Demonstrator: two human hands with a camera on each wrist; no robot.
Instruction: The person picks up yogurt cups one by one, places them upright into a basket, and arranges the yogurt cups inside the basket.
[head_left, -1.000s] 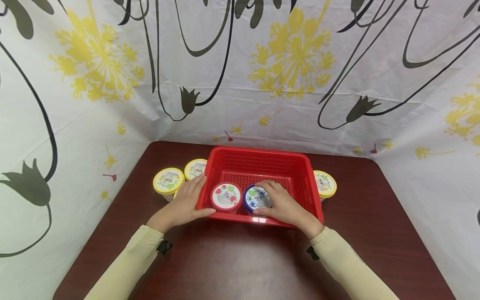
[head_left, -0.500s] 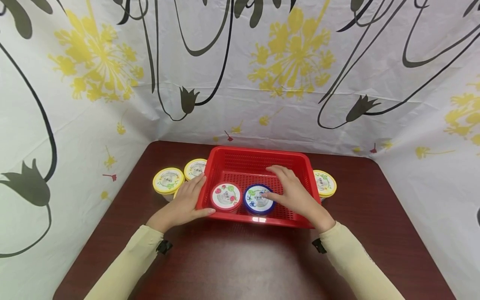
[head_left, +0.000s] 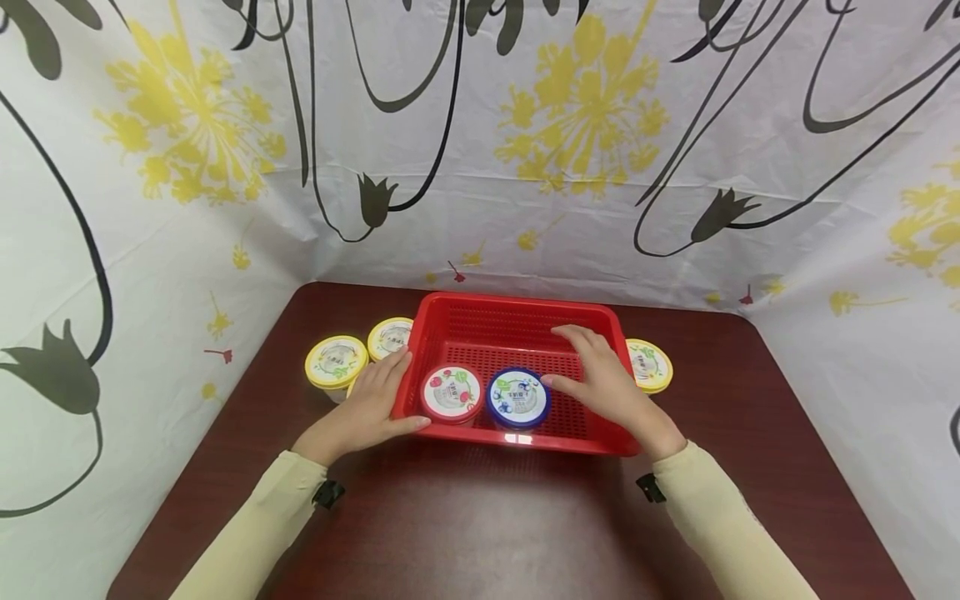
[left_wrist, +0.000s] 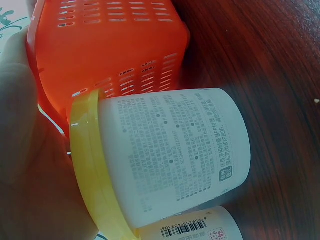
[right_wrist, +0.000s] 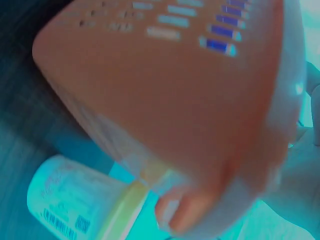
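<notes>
A red plastic basket (head_left: 517,322) stands on the dark table. Inside, near its front wall, are a tub with a red-rimmed strawberry lid (head_left: 452,393) and, right of it, a tub with a blue-rimmed blueberry lid (head_left: 518,398). My left hand (head_left: 365,417) rests on the basket's left rim, fingers straight along it and thumb spread to the front corner. Over the right part of the basket, my right hand (head_left: 611,383) has fingers and thumb apart with nothing between them. Its thumb tip is just right of the blue lid.
Left of the basket are yellow-lidded tubs (head_left: 336,362), one partly behind my left hand; the left wrist view shows a white tub (left_wrist: 170,150) close to the basket wall. Another yellow-lidded tub (head_left: 650,365) stands at the right side. A patterned cloth (head_left: 480,150) surrounds the table.
My right hand has let go of the blue-lidded tub and moved to the right, its fingers spreading. The tub stays in the basket. My left hand has not moved.
</notes>
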